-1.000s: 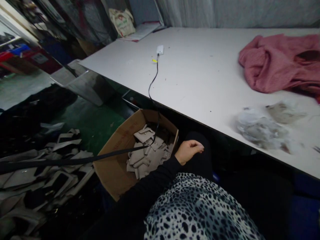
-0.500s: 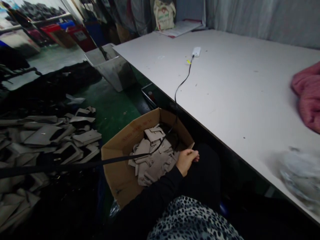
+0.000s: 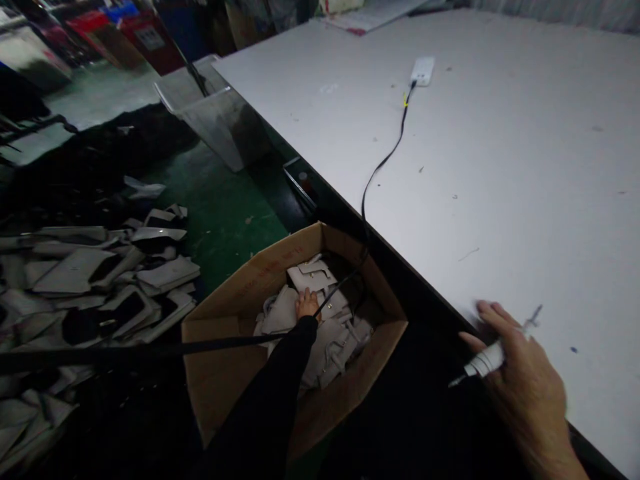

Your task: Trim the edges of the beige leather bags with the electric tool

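Down inside the cardboard box (image 3: 197,383) now is the person's left hand (image 3: 307,304), which half a second ago lay outside its near right corner, by the thigh; the right hand (image 3: 533,377), out of sight then, has come into view at the table edge.

Farthest left, a pile of grey pieces (image 3: 75,270) covers the floor, well apart from both hands. Next comes the open box, heaped with small grey bags (image 3: 320,347). The left hand lies on the heap, fingers together and pointing away from the body; whether they grip anything cannot be told. Just beyond the fingertips is a flapped bag (image 3: 311,275), its long axis running roughly crosswise to them. This hand is much the nearer one to it. A black cord (image 3: 385,160) passes over the box to a white device (image 3: 423,71) on the table (image 3: 505,160).

Farthest right, the right hand holds a white-wrapped tool (image 3: 486,360) slantwise, thin ends showing on both sides, with thumb and forefinger spread apart.
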A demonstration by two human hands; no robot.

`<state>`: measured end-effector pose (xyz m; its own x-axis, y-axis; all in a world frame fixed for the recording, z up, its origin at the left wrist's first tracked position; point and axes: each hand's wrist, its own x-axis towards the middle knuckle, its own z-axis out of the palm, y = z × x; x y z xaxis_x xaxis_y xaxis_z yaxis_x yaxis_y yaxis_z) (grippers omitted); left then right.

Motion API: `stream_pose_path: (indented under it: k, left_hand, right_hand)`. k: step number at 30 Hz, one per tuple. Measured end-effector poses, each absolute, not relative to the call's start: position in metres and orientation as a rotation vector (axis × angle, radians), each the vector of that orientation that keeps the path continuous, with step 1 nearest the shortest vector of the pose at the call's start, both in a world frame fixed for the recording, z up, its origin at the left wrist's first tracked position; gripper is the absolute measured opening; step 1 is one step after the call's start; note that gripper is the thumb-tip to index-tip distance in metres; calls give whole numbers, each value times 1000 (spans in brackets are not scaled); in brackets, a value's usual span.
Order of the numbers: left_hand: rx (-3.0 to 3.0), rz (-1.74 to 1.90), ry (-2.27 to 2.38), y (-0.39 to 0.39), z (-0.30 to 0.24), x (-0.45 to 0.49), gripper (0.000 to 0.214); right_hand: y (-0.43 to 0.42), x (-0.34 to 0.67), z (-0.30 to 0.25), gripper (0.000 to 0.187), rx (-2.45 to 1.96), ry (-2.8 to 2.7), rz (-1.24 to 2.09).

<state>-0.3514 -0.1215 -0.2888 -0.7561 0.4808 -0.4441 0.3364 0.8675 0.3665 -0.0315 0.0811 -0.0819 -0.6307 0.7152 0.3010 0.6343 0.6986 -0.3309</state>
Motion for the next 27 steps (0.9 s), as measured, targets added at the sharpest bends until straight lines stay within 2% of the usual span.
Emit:
stream_pose_path:
  k: [3,7,10,20,27]
  left_hand:
    - [731,105,2491,-102,-313,-378,42]
    - [916,-149,2443,-87,-334,-399,55]
    - [1024,-309,2415,-82,-339,-410,49]
    - [1223,-602,2291,-51,-334,-464,35]
    - [1240,-692,2308,-75,-267,-488,33]
  right_hand:
    - [81,-32,-80,60,-1054,-2531,239]
    - [83,-35,-79,39,-986,-2522,216]
    - [84,-36,-80,29,-959,-2539,200]
    - [82,-34,-87,33,-956,-2574,155]
    - [82,-39,-86,32,-892,-2511,139]
